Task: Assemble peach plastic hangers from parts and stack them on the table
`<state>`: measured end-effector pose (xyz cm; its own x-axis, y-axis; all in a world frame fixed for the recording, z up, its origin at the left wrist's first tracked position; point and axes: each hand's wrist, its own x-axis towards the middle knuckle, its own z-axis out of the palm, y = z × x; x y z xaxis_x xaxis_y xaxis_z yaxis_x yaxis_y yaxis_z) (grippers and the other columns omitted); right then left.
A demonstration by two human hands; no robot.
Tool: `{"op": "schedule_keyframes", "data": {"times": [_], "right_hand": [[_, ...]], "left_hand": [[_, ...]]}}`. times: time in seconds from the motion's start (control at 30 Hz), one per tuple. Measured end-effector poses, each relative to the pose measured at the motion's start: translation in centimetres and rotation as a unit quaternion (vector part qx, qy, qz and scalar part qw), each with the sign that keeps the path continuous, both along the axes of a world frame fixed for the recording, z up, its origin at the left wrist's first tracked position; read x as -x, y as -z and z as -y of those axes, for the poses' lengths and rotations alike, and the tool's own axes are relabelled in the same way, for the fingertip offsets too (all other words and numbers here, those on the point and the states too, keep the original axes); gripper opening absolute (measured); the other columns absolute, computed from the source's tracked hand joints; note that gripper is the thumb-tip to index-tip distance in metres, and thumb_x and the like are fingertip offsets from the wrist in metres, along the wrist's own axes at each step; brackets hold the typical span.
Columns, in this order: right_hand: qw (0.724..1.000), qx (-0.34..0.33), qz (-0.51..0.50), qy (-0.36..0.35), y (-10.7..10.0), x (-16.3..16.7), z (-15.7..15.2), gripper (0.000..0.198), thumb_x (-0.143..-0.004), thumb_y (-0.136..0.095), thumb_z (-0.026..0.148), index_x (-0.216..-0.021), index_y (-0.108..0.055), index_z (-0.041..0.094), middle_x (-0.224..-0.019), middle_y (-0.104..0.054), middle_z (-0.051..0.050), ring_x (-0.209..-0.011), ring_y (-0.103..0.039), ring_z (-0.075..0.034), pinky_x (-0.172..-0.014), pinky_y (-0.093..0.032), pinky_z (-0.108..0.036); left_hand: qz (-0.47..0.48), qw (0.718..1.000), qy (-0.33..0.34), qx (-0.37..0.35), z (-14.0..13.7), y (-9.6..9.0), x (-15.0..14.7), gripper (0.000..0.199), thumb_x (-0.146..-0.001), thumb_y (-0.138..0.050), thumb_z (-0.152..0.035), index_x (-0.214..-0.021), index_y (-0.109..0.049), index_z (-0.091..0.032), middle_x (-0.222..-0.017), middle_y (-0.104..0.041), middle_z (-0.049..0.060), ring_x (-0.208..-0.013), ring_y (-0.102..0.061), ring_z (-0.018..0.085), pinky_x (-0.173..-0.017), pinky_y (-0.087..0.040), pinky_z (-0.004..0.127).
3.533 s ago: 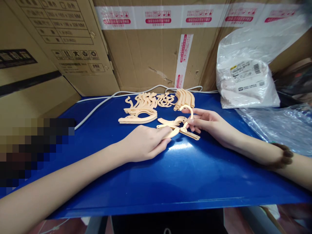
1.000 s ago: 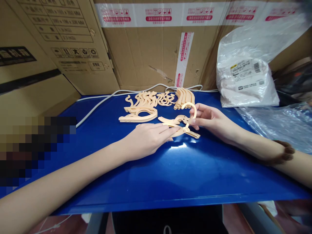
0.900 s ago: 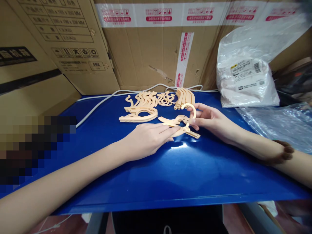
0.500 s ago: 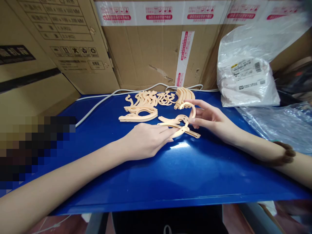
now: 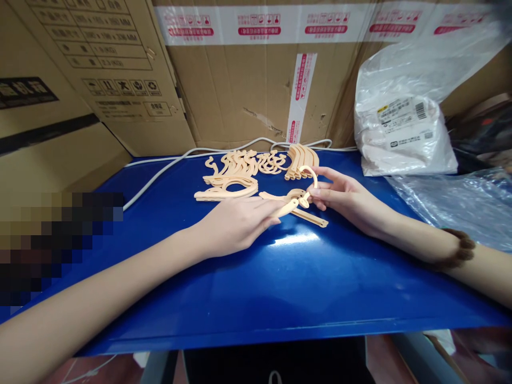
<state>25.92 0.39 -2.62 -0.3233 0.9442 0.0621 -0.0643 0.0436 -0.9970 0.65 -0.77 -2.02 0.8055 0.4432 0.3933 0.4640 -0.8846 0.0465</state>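
Note:
My left hand (image 5: 234,226) is closed on a pale cream plastic hanger arm (image 5: 288,208), whose tip with a small hole sticks out past the fingers. Between the fingertips of my right hand (image 5: 346,200) is a cream hanger hook (image 5: 316,179), curved end up. The hook's round lower end lies close beside the arm's tip; whether they touch I cannot tell. Beneath and behind them on the table are another straight arm piece (image 5: 314,217) and a curved piece (image 5: 276,196), partly covered by my hands.
Farther back on the blue table (image 5: 280,288) lie stacked hanger arms (image 5: 227,194), wavy pieces (image 5: 240,161), loose hooks (image 5: 271,161) and a row of curved arms (image 5: 303,160). A white cable (image 5: 160,174) runs behind. Cardboard boxes (image 5: 240,90) and a plastic bag (image 5: 406,133) stand at the back.
The hook's lower end has shifted from overlapping the hanger arm's tip to lying beside it. My left hand has moved slightly left with the arm.

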Motion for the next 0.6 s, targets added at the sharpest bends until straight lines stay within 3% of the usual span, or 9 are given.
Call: {"op": "schedule_keyframes", "data": {"times": [0.33, 0.6], "right_hand": [[1.000, -0.002, 0.018, -0.016, -0.04, 0.14, 0.04, 0.056, -0.075, -0.076, 0.028, -0.123, -0.048, 0.020, -0.072, -0.063, 0.004, -0.061, -0.048, -0.010, -0.062, -0.039, -0.027], [0.999, -0.012, 0.027, -0.029, -0.08, 0.10, 0.10, 0.052, -0.075, -0.077, 0.029, -0.118, -0.049, 0.021, -0.067, -0.060, 0.006, -0.059, -0.047, -0.010, -0.061, -0.037, -0.028]], "left_hand": [[-0.005, 1.000, 0.006, -0.004, 0.13, 0.17, -0.06, 0.038, -0.102, -0.038, -0.027, -0.135, -0.047, -0.011, -0.108, -0.070, 0.012, -0.099, -0.067, 0.020, -0.081, -0.053, 0.031], [0.001, 1.000, 0.020, -0.015, 0.17, 0.26, -0.23, 0.034, -0.102, -0.038, -0.027, -0.126, -0.054, -0.009, -0.101, -0.070, 0.012, -0.097, -0.067, 0.020, -0.081, -0.053, 0.030]]}}
